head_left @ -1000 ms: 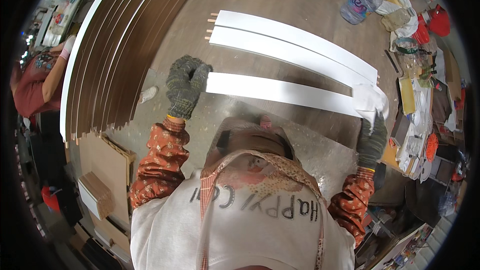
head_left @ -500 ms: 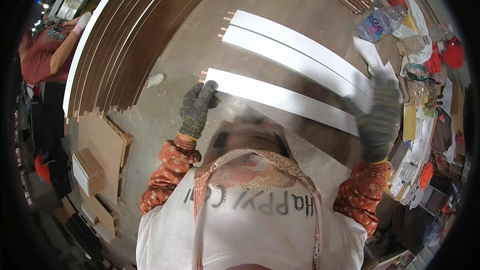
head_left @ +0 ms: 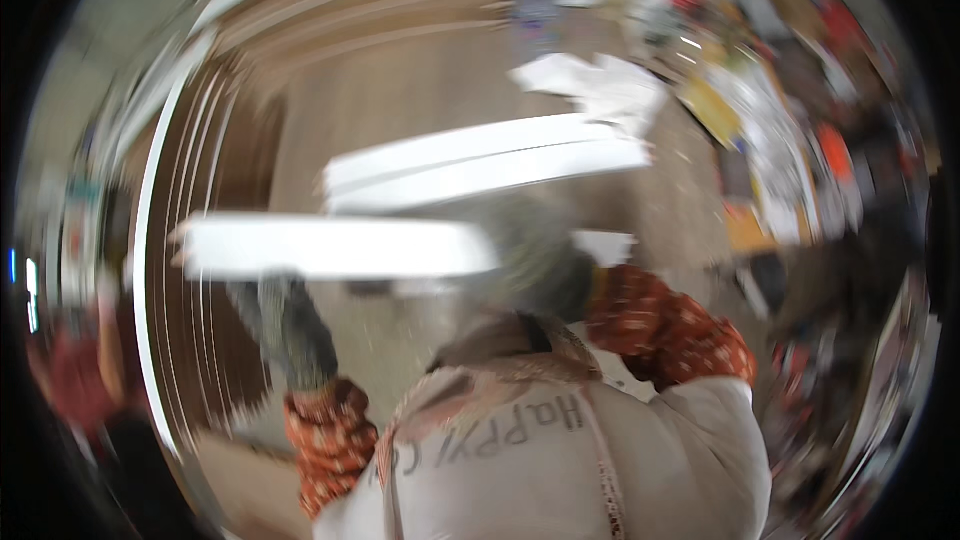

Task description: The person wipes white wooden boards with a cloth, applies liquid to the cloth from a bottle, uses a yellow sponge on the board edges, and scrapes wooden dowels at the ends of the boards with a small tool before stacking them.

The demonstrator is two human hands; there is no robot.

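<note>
The picture is heavily blurred by motion. A long white panel [head_left: 330, 248] hangs level in front of my chest. My left hand [head_left: 290, 325], in a grey glove, grips its underside near the left end. My right hand [head_left: 540, 260], also gloved, holds its right end, and a short white piece of the panel shows beyond the glove. Two more white panels [head_left: 480, 165] lie side by side on the grey floor past it. My sleeves are orange with a pattern.
Brown boards with white edges [head_left: 190, 240] curve along the left. Bags, papers and coloured clutter [head_left: 760, 110] fill the right side, with crumpled white sheets [head_left: 600, 85] near the panels' far end. A person in red [head_left: 75, 380] is at the lower left.
The nearest white panel has come up off the floor in both my hands. My head has swung, so the whole view has shifted and blurred.
</note>
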